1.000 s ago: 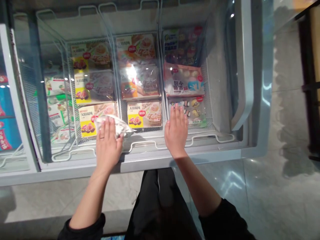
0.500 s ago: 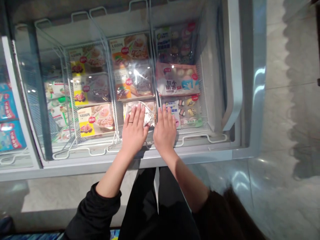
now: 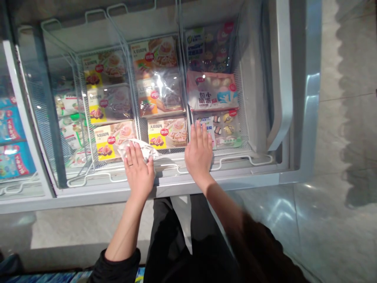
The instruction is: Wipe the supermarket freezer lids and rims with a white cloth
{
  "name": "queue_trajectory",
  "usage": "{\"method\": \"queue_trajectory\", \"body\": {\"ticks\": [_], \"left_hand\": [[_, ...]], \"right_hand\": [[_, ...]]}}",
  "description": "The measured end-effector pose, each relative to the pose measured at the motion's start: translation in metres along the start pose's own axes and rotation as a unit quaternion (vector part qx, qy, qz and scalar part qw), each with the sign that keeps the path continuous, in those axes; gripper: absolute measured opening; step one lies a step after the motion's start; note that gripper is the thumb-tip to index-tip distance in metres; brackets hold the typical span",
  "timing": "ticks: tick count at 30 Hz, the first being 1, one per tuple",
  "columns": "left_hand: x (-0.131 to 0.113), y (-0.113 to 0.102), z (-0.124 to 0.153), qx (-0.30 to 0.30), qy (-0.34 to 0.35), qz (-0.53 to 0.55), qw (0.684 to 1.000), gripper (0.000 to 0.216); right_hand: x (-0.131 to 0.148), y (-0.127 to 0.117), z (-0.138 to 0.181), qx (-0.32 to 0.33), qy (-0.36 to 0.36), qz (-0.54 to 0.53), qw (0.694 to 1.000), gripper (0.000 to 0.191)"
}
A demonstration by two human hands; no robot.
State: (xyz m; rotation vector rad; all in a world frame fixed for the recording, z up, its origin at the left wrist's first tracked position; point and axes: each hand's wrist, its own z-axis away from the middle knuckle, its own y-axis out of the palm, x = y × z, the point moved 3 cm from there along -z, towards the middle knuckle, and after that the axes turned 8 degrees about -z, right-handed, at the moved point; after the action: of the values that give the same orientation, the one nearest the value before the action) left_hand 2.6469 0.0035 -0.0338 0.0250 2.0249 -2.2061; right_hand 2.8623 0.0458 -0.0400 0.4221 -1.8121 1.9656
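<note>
Pressed flat on the freezer's glass lid, my left hand pins a crumpled white cloth beneath its fingers and moves it along. The cloth covers the lower right corner of a yellow-and-white dumpling box seen through the glass. To the right, my right hand lies flat near the lid's front edge with fingers stretched out and nothing visible in it. Under its fingertips, below the glass, shows a clear bag of animal-shaped buns.
Wire baskets inside the freezer hold several boxes and a pink bag. A grey handle rises at the lid's right side. Blue packages lie in the left section. Tiled floor extends on the right.
My left hand has slid left across the glass with the white cloth, uncovering the middle dumpling box. My right hand remains flat near the same bun bag; the view has shifted slightly.
</note>
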Motion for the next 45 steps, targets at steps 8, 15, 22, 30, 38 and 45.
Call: {"method": "queue_trajectory", "body": {"ticks": [8, 15, 22, 30, 38, 45], "left_hand": [[-0.064, -0.002, -0.038, 0.040, 0.168, 0.030, 0.985, 0.071], [0.010, -0.012, -0.023, 0.041, 0.155, 0.018, 0.987, 0.068], [0.156, -0.026, -0.004, 0.031, 0.015, 0.036, 0.999, 0.069], [0.112, -0.022, -0.020, 0.046, 0.121, -0.030, 0.991, 0.069], [0.155, -0.031, -0.013, 0.078, 0.207, -0.054, 0.974, 0.071], [0.258, -0.055, -0.023, 0.011, -0.014, -0.059, 0.998, 0.064]], "right_hand": [[-0.005, 0.003, -0.001, -0.049, -0.009, 0.013, 0.999, 0.072], [-0.008, 0.008, -0.001, -0.083, -0.035, 0.048, 0.995, 0.071], [0.051, 0.029, 0.011, -0.085, -0.053, 0.011, 0.995, 0.067], [0.157, 0.088, 0.005, -0.065, -0.051, -0.035, 0.996, 0.067], [0.152, 0.096, 0.006, -0.090, -0.055, 0.011, 0.994, 0.064], [0.178, 0.108, 0.008, -0.117, -0.068, -0.005, 0.991, 0.072]]}}
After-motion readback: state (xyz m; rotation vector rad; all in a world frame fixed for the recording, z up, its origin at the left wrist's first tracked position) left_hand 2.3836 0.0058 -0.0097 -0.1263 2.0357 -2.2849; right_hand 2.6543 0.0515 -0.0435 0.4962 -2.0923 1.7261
